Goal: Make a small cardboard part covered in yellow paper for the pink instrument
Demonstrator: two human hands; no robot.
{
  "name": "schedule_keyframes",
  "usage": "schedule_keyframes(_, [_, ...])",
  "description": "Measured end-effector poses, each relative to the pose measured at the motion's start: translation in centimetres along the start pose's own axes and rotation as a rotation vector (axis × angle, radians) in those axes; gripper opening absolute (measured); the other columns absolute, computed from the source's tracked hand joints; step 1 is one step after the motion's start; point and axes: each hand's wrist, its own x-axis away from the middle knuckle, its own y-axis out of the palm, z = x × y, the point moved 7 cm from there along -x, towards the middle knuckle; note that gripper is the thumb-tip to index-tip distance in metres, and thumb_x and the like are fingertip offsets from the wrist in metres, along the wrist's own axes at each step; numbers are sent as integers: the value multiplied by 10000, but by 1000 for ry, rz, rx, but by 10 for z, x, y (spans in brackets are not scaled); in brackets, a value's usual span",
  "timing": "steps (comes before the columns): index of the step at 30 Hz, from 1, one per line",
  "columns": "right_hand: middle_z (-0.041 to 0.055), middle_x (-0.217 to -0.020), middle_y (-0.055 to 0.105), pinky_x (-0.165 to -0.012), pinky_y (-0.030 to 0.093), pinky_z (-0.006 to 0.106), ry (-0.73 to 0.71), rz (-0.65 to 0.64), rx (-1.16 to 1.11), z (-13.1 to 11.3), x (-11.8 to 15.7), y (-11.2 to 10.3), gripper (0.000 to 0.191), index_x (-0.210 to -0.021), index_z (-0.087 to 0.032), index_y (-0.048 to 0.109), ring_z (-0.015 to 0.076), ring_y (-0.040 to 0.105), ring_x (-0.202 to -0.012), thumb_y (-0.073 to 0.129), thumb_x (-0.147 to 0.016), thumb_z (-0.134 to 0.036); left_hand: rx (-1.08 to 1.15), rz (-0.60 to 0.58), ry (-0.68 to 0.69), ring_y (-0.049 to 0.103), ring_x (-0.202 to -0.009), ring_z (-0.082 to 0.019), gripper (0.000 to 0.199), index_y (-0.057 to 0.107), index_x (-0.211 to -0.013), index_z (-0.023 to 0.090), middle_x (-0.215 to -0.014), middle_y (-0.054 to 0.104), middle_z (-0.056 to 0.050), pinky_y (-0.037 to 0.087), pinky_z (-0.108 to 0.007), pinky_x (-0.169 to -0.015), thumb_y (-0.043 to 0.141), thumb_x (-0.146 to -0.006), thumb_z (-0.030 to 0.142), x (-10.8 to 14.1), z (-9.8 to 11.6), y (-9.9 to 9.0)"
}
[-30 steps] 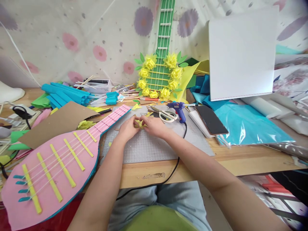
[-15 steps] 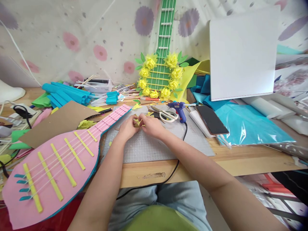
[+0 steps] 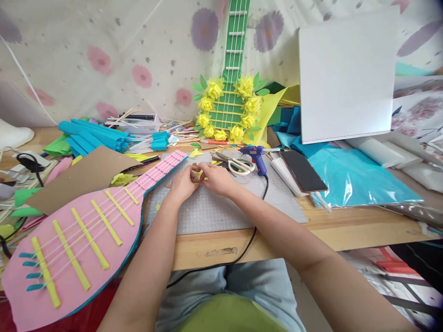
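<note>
My left hand (image 3: 184, 183) and my right hand (image 3: 217, 179) meet over the grey cutting mat (image 3: 204, 214). Between their fingers is a small piece of yellow and brown paper or card (image 3: 196, 174), mostly covered by the fingers. Both hands are closed on it. Just right of my right hand lie white-handled scissors (image 3: 242, 167). Beyond them a blue glue gun (image 3: 258, 159) rests on the mat, its black cord running down toward me. To the left lies a pink paper instrument (image 3: 100, 230) with yellow strips and white strings.
A green instrument with yellow paper flowers (image 3: 228, 101) leans against the back wall. At the right are a phone (image 3: 304, 170), a white board (image 3: 346, 83) and bagged blue paper (image 3: 360, 177). Brown cardboard (image 3: 79, 177) and rolled blue paper (image 3: 93, 133) lie at the left.
The view has shifted very slightly. Both hands stay in the same place with the small piece, and the fingers have moved only a little.
</note>
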Motion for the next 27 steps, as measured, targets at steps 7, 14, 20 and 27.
schedule_keyframes(7, [-2, -890, 684, -634, 340, 239, 19, -34, -8, 15, 8, -9, 342, -1053, -212, 476, 180, 572, -905, 511, -732, -99, 18, -18, 60, 599, -781, -175, 448, 540, -1033, 192, -831, 647, -7, 434, -278, -674, 667, -605, 161, 1, 3, 1])
schedule_keyframes(14, [20, -903, 675, -657, 346, 237, -2, -21, -27, 16, 8, -1, 297, -1056, -198, 488, 158, 578, -867, 454, -775, -108, 35, -47, 152, 597, -896, -182, 364, 575, -1015, 229, -866, 683, 5, 431, -302, -795, 619, -665, 144, 0, 11, 9])
schedule_keyframes(20, [12, -881, 667, -659, 339, 233, -35, 13, -44, 17, 8, 0, 301, -1043, -197, 494, 161, 561, -888, 462, -757, -108, 10, -36, 60, 610, -890, -194, 329, 602, -993, 221, -802, 692, 0, 438, -303, -796, 628, -668, 172, -2, 5, 10])
schedule_keyframes(27, [27, -839, 656, -673, 356, 247, -49, 43, -48, 18, 8, 2, 243, -988, -184, 507, 171, 564, -854, 467, -762, -104, -34, -13, 129, 564, -982, -223, 354, 598, -1012, 222, -821, 692, -2, 428, -315, -790, 622, -662, 179, -1, 8, 8])
